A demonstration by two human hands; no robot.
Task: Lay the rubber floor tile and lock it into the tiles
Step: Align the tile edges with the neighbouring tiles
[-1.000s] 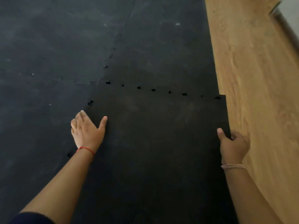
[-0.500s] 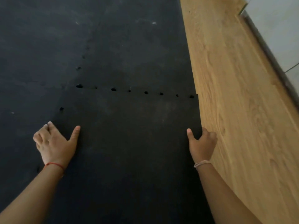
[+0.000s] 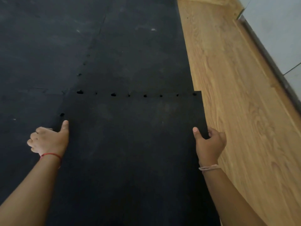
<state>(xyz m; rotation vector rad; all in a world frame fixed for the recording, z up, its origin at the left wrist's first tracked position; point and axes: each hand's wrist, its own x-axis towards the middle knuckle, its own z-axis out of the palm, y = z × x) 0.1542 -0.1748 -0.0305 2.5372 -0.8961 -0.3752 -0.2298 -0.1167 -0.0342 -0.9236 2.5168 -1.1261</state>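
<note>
Tile (image 3: pixel 130 152): laid at 6 o'clock of the fitted tiles (image 3: pixel 130 54), seam (image 3: pixel 136 95) gapped.
Right hand (image 3: pixel 209 144): fingers closed on the 3 o'clock edge.
Left hand (image 3: pixel 48 141): fingers curled at the 9 o'clock edge, grip unclear.
Method: tabs are to be aligned, then pressed down.

Black rubber tile (image 3: pixel 130 144) beside tan wood-grain floor (image 3: pixel 236 111); red thread (image 3: pixel 50 154) circles the left wrist.
</note>
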